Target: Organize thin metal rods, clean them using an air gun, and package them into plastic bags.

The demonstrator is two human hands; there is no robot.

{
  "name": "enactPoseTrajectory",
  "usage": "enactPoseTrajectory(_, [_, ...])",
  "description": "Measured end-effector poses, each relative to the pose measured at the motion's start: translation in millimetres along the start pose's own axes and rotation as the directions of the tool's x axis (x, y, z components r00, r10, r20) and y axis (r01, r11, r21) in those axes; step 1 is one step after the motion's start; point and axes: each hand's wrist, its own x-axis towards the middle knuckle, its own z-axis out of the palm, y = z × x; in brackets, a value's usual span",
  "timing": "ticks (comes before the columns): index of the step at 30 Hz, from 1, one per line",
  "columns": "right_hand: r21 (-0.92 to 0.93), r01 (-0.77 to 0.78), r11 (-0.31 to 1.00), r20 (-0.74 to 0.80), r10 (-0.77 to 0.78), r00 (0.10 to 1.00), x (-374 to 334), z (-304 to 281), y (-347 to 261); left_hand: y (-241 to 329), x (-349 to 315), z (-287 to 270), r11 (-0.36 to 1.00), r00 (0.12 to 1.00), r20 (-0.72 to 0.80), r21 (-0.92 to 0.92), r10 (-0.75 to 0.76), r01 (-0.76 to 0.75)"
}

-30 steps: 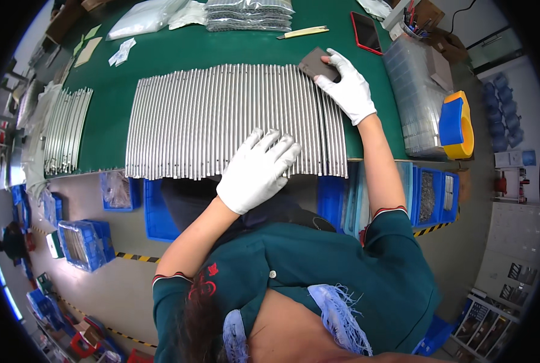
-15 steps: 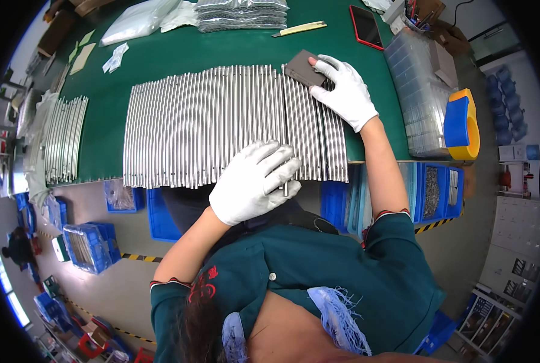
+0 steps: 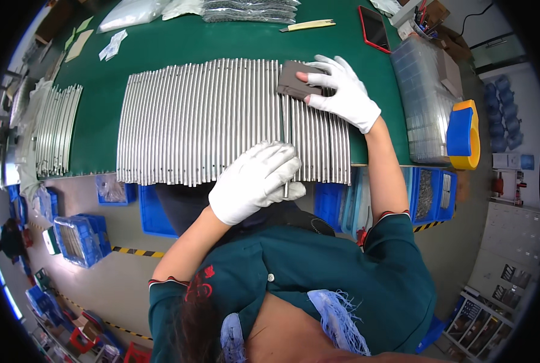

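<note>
While blue bins (image 3: 430, 193) of small metal parts sit under the green bench (image 3: 179, 42), the gloved right hand (image 3: 342, 91) presses a grey pad (image 3: 295, 80) onto the rod row (image 3: 209, 121); the left hand (image 3: 255, 181) pinches one rod's (image 3: 286, 145) near end. Grey floor below.

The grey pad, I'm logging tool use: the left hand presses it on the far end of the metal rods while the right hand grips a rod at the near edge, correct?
Not quite: the hands are swapped. In the head view, the right hand presses the grey pad on the metal rods, and the left hand grips a rod at the near edge.
</note>
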Motion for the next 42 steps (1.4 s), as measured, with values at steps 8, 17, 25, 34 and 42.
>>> enactPoseTrajectory(8, [-0.038,0.089,0.995,-0.015,-0.089,0.996,5.5,-9.3,14.2,3.1,-2.7,1.6,0.993,0.995,0.091,0.116,-0.029,0.019])
enactPoseTrajectory(17, [-0.086,0.149,0.985,-0.041,-0.153,0.987,8.3,-5.5,6.8,5.8,-4.8,2.1,0.991,0.997,0.044,0.12,-0.059,0.054])
enactPoseTrajectory(25, [-0.093,0.133,0.987,-0.004,-0.134,0.991,8.0,-7.7,7.6,6.0,-4.7,-0.5,0.993,0.996,0.058,0.105,-0.064,0.058])
enactPoseTrajectory(34, [-0.101,0.158,0.982,-0.062,-0.165,0.984,9.1,-5.2,4.2,4.9,-2.6,2.3,0.995,0.997,0.026,0.066,-0.077,0.075])
enactPoseTrajectory(42, [-0.087,0.056,0.995,-0.093,-0.064,0.994,0.0,-11.3,18.8,5.0,-2.0,0.9,0.993,0.993,0.015,-0.015,-0.118,0.118])
